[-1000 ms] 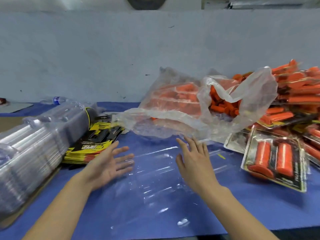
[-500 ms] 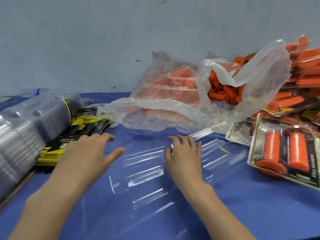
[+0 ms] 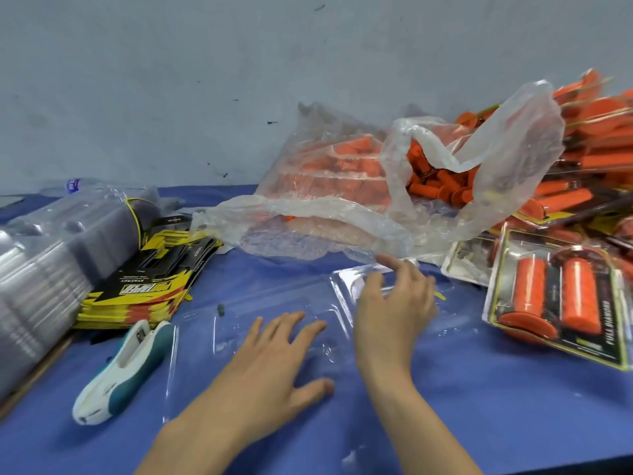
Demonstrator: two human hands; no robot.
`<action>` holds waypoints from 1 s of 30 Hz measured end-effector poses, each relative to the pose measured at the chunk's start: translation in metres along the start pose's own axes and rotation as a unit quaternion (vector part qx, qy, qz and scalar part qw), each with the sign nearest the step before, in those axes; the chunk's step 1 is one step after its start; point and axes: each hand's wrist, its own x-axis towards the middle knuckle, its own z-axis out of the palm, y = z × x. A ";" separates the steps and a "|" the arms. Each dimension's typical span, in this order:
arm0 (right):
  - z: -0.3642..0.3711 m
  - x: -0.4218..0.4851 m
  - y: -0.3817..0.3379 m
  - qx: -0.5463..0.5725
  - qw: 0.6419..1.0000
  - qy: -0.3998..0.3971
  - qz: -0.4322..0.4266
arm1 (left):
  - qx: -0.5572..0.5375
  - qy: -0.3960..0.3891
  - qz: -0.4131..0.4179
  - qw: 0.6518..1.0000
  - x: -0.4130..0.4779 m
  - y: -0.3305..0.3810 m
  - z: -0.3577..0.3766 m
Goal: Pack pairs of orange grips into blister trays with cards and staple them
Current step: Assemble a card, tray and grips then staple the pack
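Head view: we find the clear blister tray (image 3: pixel 195 354) hard to trace, its outline known only by glints on the blue table cover (image 3: pixel 496 406). The left hand (image 3: pixel 274 365) lies flat on it, fingers spread and straight. The right hand (image 3: pixel 394 303) sits at the tray's far raised flap with thumb and forefinger apart. We cannot tell if it pinches the plastic. Loose orange grips (image 3: pixel 442 186) are blurred behind a crumpled bag (image 3: pixel 308 228). The finished packs (image 3: pixel 555 299) are cut off at the right edge, and the empty tray stack (image 3: pixel 44 269) at the left.

Against 0.5 s ago, the left hand has moved off the cards (image 3: pixel 147 289) onto the tray. The right hand has left its flat rest. A stapler (image 3: pixel 126 368) now shows.
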 end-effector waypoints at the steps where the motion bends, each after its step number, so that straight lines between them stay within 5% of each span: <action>1: -0.006 -0.003 0.003 0.008 1.000 0.010 0.027 | 0.012 0.018 -0.003 1.000 0.001 -0.002 0.001; 6: -0.016 -0.008 0.012 0.114 0.983 -0.065 0.132 | 0.002 0.078 -0.011 0.997 0.006 -0.004 0.001; 23: -0.046 -0.056 -0.002 0.078 0.970 -0.184 -0.139 | -0.121 0.141 0.012 0.982 -0.018 -0.026 -0.026; 27: -0.056 -0.053 0.000 -0.003 0.960 -0.106 -0.260 | -0.107 0.161 0.028 0.981 -0.008 -0.018 -0.023; 30: -0.061 -0.050 0.005 -0.022 0.962 -0.053 -0.268 | -0.038 0.152 0.061 0.986 0.010 0.003 -0.015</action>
